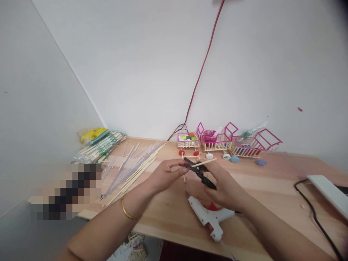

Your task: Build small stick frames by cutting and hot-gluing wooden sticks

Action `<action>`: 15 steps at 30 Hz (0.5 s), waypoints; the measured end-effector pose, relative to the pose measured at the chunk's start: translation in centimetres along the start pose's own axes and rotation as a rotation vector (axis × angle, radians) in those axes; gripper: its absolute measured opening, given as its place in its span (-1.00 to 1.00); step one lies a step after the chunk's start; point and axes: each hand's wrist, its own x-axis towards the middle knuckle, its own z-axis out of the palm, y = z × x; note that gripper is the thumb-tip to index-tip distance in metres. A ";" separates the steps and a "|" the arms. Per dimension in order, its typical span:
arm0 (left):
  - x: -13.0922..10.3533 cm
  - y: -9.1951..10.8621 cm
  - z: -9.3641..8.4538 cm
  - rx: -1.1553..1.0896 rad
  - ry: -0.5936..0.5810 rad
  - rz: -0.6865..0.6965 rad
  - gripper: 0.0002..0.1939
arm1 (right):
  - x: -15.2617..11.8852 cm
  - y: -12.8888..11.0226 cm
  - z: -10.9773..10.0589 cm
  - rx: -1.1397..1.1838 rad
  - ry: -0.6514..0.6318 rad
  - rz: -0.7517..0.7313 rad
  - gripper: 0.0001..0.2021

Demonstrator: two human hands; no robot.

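Note:
My right hand (224, 181) is wrapped round the black handles of a pair of pliers or cutters (199, 172) above the middle of the table. A short pale wooden stick (205, 162) lies across the tool, close to its jaws. My left hand (168, 175) has its fingertips pinched together at the tool's tip; what they hold is too small to make out. Partly hidden behind both hands, a small stick frame (184, 177) stands on the table. Just below the hands rests a white glue gun (208, 217), its nozzle pointing up and left.
Three stick carts (217, 145) with pink rims line the wall, with coloured discs (234, 159) before them. Loose sticks (138, 170) and packaged sticks (102, 146) are at left. A white device (328, 192) and black cable (312, 214) are on the right.

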 end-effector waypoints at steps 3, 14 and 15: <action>-0.3 0.7 -1.1 -0.085 -0.050 0.041 -0.35 | 0.0 -0.3 -0.8 0.120 -0.090 0.012 -0.44; -0.4 1.9 -1.6 -0.255 -0.527 -0.074 -0.36 | -0.8 -1.7 -2.3 0.252 -0.307 -0.066 -0.47; -0.3 2.0 -1.4 -0.217 -0.535 -0.049 -0.39 | -0.8 -1.6 -2.4 0.238 -0.310 -0.070 -0.47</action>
